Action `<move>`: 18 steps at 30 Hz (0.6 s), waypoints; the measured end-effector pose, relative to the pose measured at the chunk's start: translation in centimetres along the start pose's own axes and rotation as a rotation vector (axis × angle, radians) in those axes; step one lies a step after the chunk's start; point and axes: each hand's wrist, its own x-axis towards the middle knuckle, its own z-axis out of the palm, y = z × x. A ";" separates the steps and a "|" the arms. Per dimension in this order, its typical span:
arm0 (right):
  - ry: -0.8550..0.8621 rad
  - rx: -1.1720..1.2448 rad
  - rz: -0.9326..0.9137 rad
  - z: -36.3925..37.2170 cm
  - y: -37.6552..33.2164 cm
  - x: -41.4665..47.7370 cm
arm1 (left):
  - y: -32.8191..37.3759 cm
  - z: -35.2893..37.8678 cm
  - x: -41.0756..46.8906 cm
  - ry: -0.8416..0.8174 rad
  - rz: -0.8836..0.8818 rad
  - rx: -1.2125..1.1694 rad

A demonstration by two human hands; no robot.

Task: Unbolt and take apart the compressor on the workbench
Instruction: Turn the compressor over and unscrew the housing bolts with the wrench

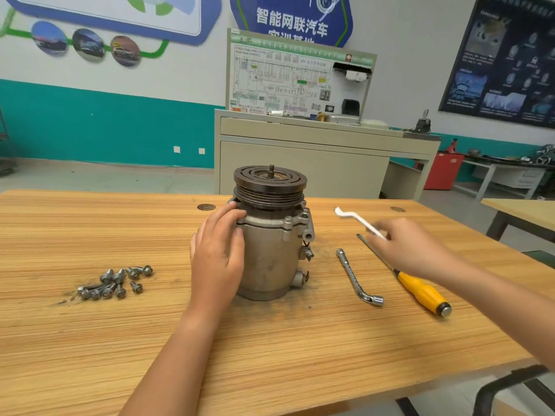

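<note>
Bracing the grey cast-aluminium compressor [271, 253] with my left-hand fingers [229, 213]. They're wrapped round its side right at the flange seam, so it shouldn't spin or tip when I lean on a fastener. It's standing upright on the striped wooden bench [90, 340], dark grooved pulley [270, 184] on top, sitting between my two hands.

My right-hand fingers [383, 229] are clamped on the shank of a pale bent spanner [354, 217], held clear of the bench. It's blurry, so I can't tell what sort of head it has.

Directly under those fingers is the yellow-handled flat screwdriver [423, 292]. Between it and the compressor is the chrome L-shaped socket wrench [357, 277]. Both are parked on my tool side for a quick grab.

The heap of silver flanged bolts [114, 283] sits well outside my left fingers, out of the way. Going by that heap, I'd guess most of the bolts are out and splitting the housing comes soon.
</note>
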 end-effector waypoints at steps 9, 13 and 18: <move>-0.112 -0.069 0.287 7.9 5.1 4.6 | -0.5 0.0 0.0 -0.002 0.019 -0.019; -0.066 -0.165 0.319 9.3 5.7 4.6 | -0.5 0.0 0.0 -0.006 0.024 -0.025; -0.075 -0.227 0.260 8.7 5.9 4.5 | -0.6 0.0 0.0 -0.005 0.032 0.003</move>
